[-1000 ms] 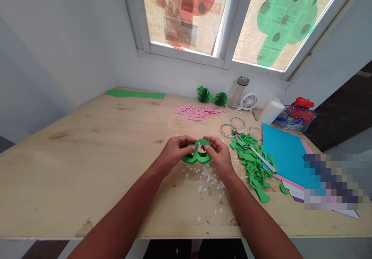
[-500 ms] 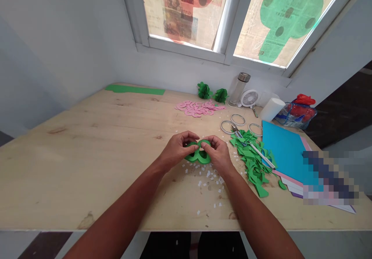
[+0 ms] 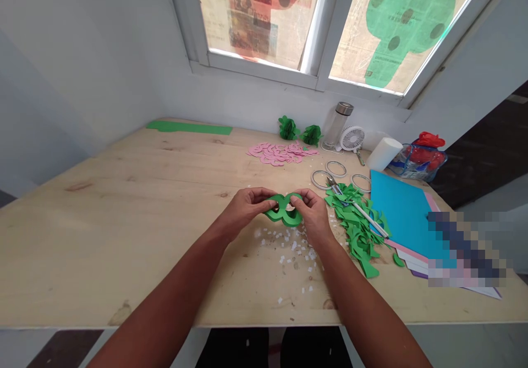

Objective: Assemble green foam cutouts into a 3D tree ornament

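Observation:
A green paper cutout (image 3: 284,214) with two round holes is stretched between my hands, above the wooden table. My left hand (image 3: 252,205) pinches its left side, thumb in front. On its right side my right hand (image 3: 310,209) grips the paper, with the thumb at the right hole. Small white paper bits (image 3: 295,241) lie scattered on the table below. To the right is a heap of green paper scraps (image 3: 357,230), with scissors (image 3: 334,185) and a white pen-like stick (image 3: 370,219) resting on it.
Rolls of tape (image 3: 320,180) lie past the scraps. Pink paper cutouts (image 3: 278,153), green folded-paper shapes (image 3: 289,128), a bottle (image 3: 338,126) and a small fan (image 3: 352,138) are at the back. Blue sheets (image 3: 400,214) lie right; a green strip (image 3: 190,128) lies back left.
The green cutout has been tilted and spread a little wider, so its two holes show more clearly. Both hands keep hold of it. The camera view has shifted slightly.

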{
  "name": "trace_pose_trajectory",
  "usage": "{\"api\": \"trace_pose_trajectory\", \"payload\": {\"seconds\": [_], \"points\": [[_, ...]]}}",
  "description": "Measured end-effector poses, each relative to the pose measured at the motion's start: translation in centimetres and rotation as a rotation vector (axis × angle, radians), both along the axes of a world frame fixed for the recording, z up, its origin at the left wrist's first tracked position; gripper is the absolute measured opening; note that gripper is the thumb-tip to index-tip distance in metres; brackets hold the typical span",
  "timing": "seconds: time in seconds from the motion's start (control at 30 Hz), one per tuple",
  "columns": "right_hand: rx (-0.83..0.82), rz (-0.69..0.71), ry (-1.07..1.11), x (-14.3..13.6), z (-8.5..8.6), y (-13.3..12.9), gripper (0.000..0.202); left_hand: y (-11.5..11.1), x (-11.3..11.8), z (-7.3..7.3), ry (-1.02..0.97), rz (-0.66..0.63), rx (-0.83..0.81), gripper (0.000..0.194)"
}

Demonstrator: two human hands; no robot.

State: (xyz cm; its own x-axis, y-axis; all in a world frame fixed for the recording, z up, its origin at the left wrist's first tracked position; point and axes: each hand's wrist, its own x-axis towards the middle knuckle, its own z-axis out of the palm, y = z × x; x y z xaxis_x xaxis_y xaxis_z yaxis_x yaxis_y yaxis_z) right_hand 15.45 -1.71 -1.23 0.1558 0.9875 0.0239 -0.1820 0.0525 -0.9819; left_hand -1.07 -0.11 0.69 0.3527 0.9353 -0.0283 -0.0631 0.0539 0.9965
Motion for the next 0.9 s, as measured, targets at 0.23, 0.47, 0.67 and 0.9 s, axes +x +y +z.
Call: {"api": "trace_pose_trajectory", "payload": {"seconds": [0.23,0.47,0.67,0.9], "points": [[0.037,0.009,-0.129,0.07,-0.24,-0.03,0.026,-0.02,0.18,0.15,0.02,0.049,0.008,0.021],[0.027,-0.002,-0.112,-0.01,0.04,-0.07,0.024,-0.15,0.05,0.17,0.018,0.013,0.016,0.026],[0.064,0.052,-0.133,-0.05,0.03,-0.3,0.021,-0.16,0.31,0.0,0.025,0.042,0.009,0.023],[0.085,0.085,-0.18,0.09,-0.57,-0.08,0.024,-0.11,0.32,-0.02,0.033,0.055,0.042,0.022]]}}
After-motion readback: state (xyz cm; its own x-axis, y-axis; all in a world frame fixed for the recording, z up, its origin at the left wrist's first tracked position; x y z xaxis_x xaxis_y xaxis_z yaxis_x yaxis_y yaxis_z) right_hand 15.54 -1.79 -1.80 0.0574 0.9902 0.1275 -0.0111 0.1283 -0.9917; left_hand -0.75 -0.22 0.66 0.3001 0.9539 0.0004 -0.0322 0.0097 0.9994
